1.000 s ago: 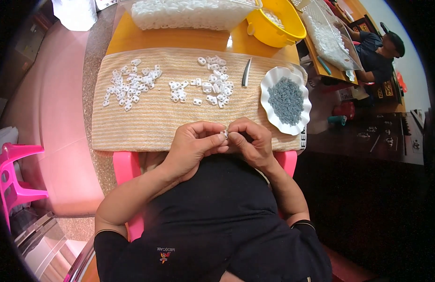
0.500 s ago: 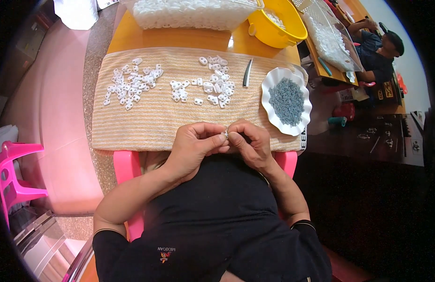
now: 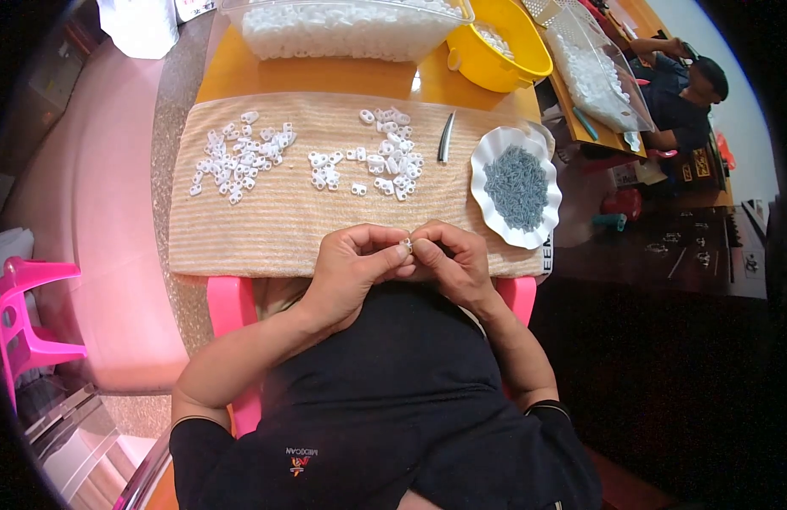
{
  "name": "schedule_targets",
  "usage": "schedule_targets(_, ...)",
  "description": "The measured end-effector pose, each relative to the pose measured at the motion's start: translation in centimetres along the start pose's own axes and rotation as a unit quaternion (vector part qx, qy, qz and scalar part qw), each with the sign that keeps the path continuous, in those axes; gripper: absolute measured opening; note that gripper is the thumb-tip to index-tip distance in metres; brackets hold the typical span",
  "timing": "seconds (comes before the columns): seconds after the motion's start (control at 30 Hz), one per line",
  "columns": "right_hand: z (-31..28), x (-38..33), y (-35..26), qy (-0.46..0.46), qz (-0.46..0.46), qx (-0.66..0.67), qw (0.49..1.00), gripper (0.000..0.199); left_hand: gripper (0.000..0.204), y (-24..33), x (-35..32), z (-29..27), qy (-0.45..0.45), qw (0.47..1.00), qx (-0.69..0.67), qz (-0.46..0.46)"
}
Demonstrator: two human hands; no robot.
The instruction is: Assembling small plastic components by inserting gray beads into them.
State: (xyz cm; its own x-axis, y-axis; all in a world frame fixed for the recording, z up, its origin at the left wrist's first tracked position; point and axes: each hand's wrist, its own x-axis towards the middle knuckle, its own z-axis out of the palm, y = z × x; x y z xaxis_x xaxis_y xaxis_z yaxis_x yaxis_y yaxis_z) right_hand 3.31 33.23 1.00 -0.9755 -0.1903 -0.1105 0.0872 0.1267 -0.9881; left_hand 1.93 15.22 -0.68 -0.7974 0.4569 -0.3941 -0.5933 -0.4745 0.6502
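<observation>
- Two hands, both left of the scalloped white plate [image 3: 522,239] and nearer the body: the left hand [image 3: 351,263] and right hand [image 3: 455,263] meet, thumb and forefinger of each pinched on one small white piece [image 3: 405,246]. Fingertips cover most of it.
- One plate, holding a single mound of thin grey-blue rods [image 3: 517,187], too many and too small to count.
- One curved, pointed dark tool [image 3: 446,140] just left of the plate, touching neither it nor the white pieces.
- Three groups of white two-holed pieces, all left of the plate: a large cluster [image 3: 396,161] beyond the tool, a small cluster [image 3: 325,172] next to it, and a wide heap [image 3: 240,157] farthest off. They overlap too much for an exact count.
- One yellow basin [image 3: 487,72] behind the plate, and one clear bin [image 3: 342,47] of white pieces behind it and to the left.
- One striped cloth [image 3: 266,229] under the plate. The plate sits close to the cloth's right edge; the near edge runs by the hands. Left of the plate, bare cloth stretches from the groups to that near edge, with a strip between heap and small cluster.
- One other person [image 3: 678,106], well right of the plate, beside a second clear bin [image 3: 610,106].
</observation>
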Motion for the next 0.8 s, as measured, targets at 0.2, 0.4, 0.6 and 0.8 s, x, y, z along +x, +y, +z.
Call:
schedule_targets(0.2, -0.33, 0.0, 0.06, -0.02, 0.021, 0.049, 0.998, 0.013, 0.018, 0.16, -0.02, -0.12, -0.004, 1.0, -0.013, -0.009)
schedule_targets(0.4, -0.15, -0.07, -0.02, -0.009, 0.027, 0.081, 0.996, 0.011, 0.018, 0.21, 0.01, -0.19, -0.013, 1.0, -0.017, -0.009)
schedule_targets(0.6, -0.24, -0.11, -0.03, -0.011, 0.014, 0.055, 0.998, 0.01, 0.017, 0.21, 0.0, -0.2, -0.02, 1.0, -0.017, -0.015)
schedule_targets(0.8, -0.22, -0.04, 0.19, -0.02, -0.009, 0.007, 1.0, 0.012, 0.017, 0.02, 0.11, -0.33, -0.018, 1.0, -0.013, -0.008)
